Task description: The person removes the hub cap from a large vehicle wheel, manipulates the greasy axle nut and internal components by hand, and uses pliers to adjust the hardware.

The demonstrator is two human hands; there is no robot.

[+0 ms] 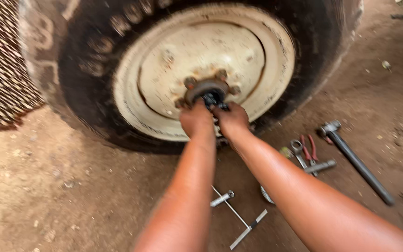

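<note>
A large black tyre (85, 70) on a cream-white wheel rim (239, 51) fills the upper view. At its centre sits a rusty hub (206, 86) with studs around it. My left hand (196, 120) and my right hand (232, 119) are side by side at the lower edge of the hub, fingers closed on a small dark part (212, 99) there. The frame is blurred, so I cannot tell exactly what the part is.
Tools lie on the dirt ground at the right: a long dark hammer (357, 163), red-handled pliers (309, 148), a spanner (298, 151) and a socket bar (320, 166). A thin metal T-bar (239, 219) lies between my forearms. A patterned surface (1, 70) is at left.
</note>
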